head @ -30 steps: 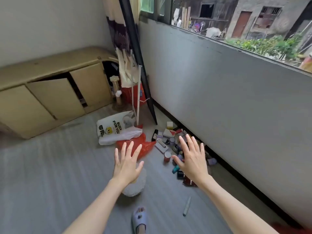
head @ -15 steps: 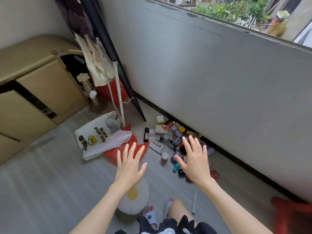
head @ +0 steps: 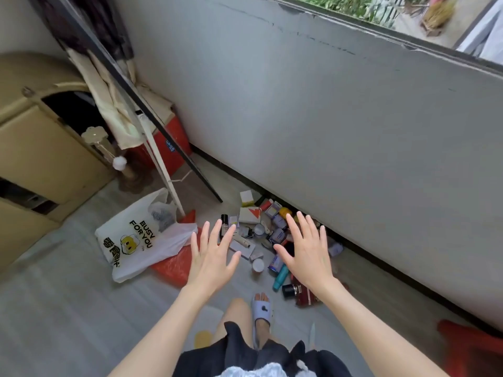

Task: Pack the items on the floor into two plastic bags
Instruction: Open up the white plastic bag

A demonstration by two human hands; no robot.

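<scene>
A heap of small bottles, jars and boxes lies on the floor against the grey wall. To its left lies a white plastic bag printed "BUSY FOR YOU", resting partly on a red plastic bag. My left hand hovers over the red bag's edge, fingers spread, holding nothing. My right hand hovers above the heap, fingers spread and empty too. A teal bottle and a dark red bottle lie near my right wrist.
A tan cabinet stands at left with a door ajar. A black pole and a white rod lean by a red box. My slippered foot is below the heap. Something red sits at lower right.
The view has dropped lower and closer to the floor. Both spread hands have come nearer the heap and the bags. My knee and foot now show below.
</scene>
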